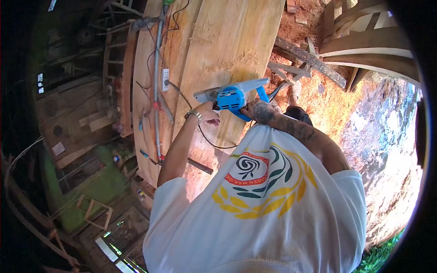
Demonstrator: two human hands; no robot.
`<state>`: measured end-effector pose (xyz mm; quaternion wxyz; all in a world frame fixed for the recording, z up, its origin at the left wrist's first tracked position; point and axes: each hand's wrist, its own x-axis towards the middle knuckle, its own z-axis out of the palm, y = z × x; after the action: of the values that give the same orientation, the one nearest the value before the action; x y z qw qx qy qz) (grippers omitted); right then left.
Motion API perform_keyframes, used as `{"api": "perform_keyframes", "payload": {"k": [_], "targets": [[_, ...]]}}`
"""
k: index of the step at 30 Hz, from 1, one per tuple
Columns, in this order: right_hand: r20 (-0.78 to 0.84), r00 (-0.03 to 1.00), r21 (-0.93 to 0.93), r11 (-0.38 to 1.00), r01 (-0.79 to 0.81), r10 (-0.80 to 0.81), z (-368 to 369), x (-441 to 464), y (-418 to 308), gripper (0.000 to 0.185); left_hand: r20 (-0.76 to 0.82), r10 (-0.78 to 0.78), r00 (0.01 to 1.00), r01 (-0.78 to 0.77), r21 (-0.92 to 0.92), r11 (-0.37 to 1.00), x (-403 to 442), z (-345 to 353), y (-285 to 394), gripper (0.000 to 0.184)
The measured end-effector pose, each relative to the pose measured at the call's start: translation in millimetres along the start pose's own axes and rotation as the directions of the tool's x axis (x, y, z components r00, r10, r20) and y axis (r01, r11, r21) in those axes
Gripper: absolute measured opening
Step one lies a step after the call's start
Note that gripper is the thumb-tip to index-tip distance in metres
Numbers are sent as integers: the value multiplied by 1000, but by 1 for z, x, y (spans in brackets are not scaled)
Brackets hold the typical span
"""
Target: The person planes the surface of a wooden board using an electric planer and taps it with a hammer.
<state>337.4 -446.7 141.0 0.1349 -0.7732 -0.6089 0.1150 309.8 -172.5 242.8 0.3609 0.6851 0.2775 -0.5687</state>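
A blue electric planer (231, 98) rests over the near part of a wide wooden board (223, 41). My right hand (253, 109) is closed on the planer's rear handle. At its other end, my left hand (209, 113) has its fingers curled against the front grip, which is mostly hidden behind the hand. A metal-banded watch circles my left wrist. The planer's black cord (205, 138) loops below the tool, between my arms. Pale wood shavings (246, 55) are scattered over the board.
Along the board's left side runs a long metal pipe clamp (158, 86). Beside it lies a white power strip (165, 79) with a black plug. Curved wooden pieces (368, 43) stand at upper right. Reddish sawdust covers the ground at right. Wooden frames (95, 211) lie at lower left.
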Motion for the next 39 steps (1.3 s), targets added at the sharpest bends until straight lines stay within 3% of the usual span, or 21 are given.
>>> {"api": "perform_keyframes", "payload": {"k": [3, 6, 7, 8, 12, 14, 16, 17, 19, 21, 24, 25, 28, 29, 32, 33, 36, 39], "targets": [[72, 997, 92, 995, -35, 28, 2, 8, 3, 36, 41, 78, 996, -73, -111, 991, -5, -3, -2, 67], [75, 997, 2, 1000, -7, 6, 6, 4, 3, 41, 50, 138, 989, -120, -264, 957, 3, -1, -18, 68], [-127, 992, -24, 1000, 14, -17, 20, 6, 5, 33, 53, 153, 987, -125, -345, 930, 4, 0, -24, 69], [-122, 993, -45, 999, 2, -8, 34, 5, 6, 33, 56, 168, 984, -130, -423, 897, 6, 2, -30, 70], [-76, 997, -93, 996, -5, -2, 46, 7, 5, 37, 81, 166, 983, -111, -458, 882, -28, 1, -18, 73], [8, 1000, -27, 1000, 2, -1, 26, 6, 4, 43, 56, 140, 989, -106, -400, 911, -32, 5, -7, 71], [-51, 998, 26, 998, 49, -48, 29, 5, 7, 41, 3, 85, 996, -81, -293, 953, -19, 13, -4, 67], [-31, 999, 117, 993, -32, 36, 34, 7, 6, 40, -21, 121, 992, -123, -171, 978, -2, 13, -11, 51], [-56, 995, 91, 993, -75, 80, 36, 9, 5, 38, -30, 88, 996, -93, -237, 967, 17, 8, -18, 40], [-126, 992, -138, 990, -1, -16, 37, 5, 2, 36, -74, 84, 994, -102, -289, 952, 12, 13, -18, 28], [-123, 991, -131, 991, 37, -53, 33, 2, 4, 46, -77, 152, 985, -169, -327, 930, 16, 15, -25, 28], [-29, 999, -171, 985, 37, -43, 32, 2, 2, 53, -80, 156, 985, -174, -352, 920, 13, 16, -24, 31], [-25, 1000, -158, 987, -14, 11, 26, 2, 0, 43, -35, 215, 976, -213, -366, 906, 6, 15, -22, 36], [-140, 990, -109, 994, 6, -22, 26, 2, 1, 41, -88, 195, 977, -211, -263, 941, -7, 19, -17, 34], [-117, 993, -81, 997, -6, -3, 23, 1, 0, 41, -123, 128, 984, -166, -391, 905, -19, 13, -20, 40], [-198, 980, -39, 999, 3, -11, 22, 1, 0, 40, -92, 152, 984, -176, -399, 900, -20, 7, -22, 38], [28, 1000, -70, 998, -4, 6, 19, 0, 1, 55, -54, 164, 985, -172, -373, 912, -16, 2, -21, 34], [-144, 990, -36, 999, -11, 5, 24, 3, 0, 40, -48, 120, 992, -126, -172, 977, -12, 15, -11, 31]]}}
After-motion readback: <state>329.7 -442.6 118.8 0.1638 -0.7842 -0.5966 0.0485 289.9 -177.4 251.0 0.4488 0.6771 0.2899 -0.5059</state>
